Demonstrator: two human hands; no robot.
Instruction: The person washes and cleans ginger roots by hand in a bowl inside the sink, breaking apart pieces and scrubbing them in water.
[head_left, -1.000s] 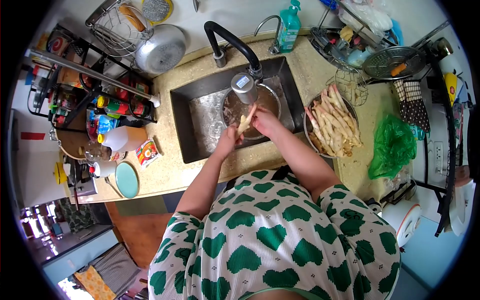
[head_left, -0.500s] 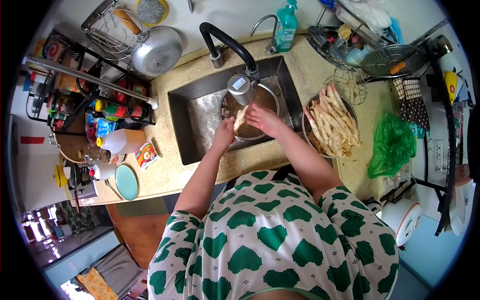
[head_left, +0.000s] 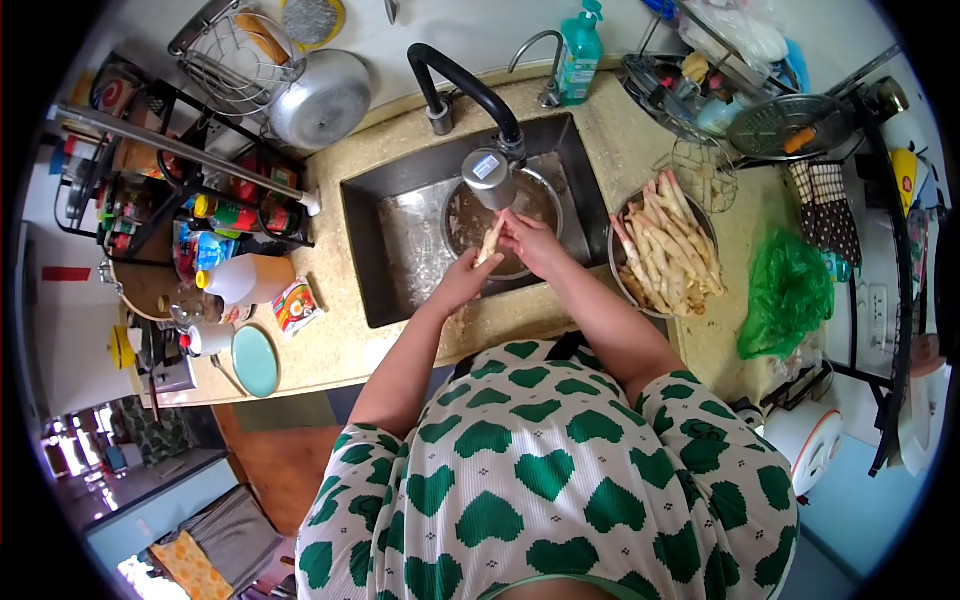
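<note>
A pale chicken foot (head_left: pixel 490 243) is held over the sink (head_left: pixel 395 290), just below the silver faucet head (head_left: pixel 488 180). My left hand (head_left: pixel 462 280) is closed around its lower end. At its upper end, the fingers of my right hand (head_left: pixel 530 243) are pressed together on it. Under both hands sits a round metal bowl (head_left: pixel 556 215) of brownish water inside the sink. Right of the sink, a second bowl (head_left: pixel 712 232) is heaped with several chicken feet (head_left: pixel 662 250).
A black faucet (head_left: pixel 465 85) arches over the sink. Behind it stands a green soap bottle (head_left: pixel 580 60). A green plastic bag (head_left: pixel 790 295) lies at the right. On the left are a teal oval dish (head_left: pixel 255 360), a jug (head_left: pixel 245 277) and a rack of bottles.
Half a second earlier my right hand was spread beside the foot; now its fingers have closed on the upper end. My left hand has kept its hold.
</note>
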